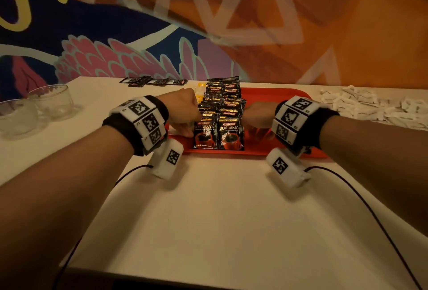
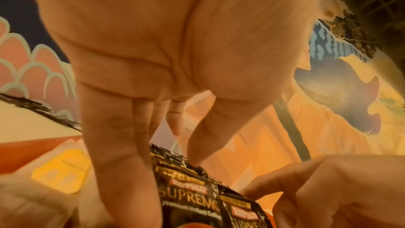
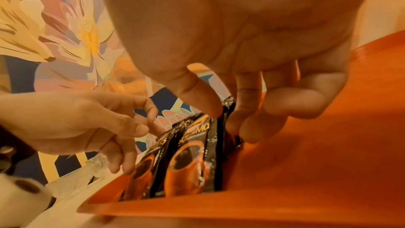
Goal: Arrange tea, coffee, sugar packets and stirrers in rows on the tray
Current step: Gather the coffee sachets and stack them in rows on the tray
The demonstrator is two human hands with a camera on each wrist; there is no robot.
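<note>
Two hands flank the coffee packets point(image 1: 218, 116) on the red tray point(image 1: 289, 95): the left hand point(image 1: 183, 111) has straight fingers pressing their left edge, the right hand point(image 1: 257, 116) has loosely bent fingers touching their right edge; neither grip is clamped. The packets look light, slick and floppy, best squared by their edges. White sugar packets point(image 1: 370, 106) wait far right on the counter point(image 1: 220, 208).

Red tray point(image 1: 278, 95); black coffee sachets point(image 1: 220, 113) with gold lettering and red cup print; yellow packets point(image 1: 199, 91); white packets point(image 1: 370, 104); cream tabletop point(image 1: 220, 208); orange mural wall point(image 1: 301, 23) with pink scallops.
</note>
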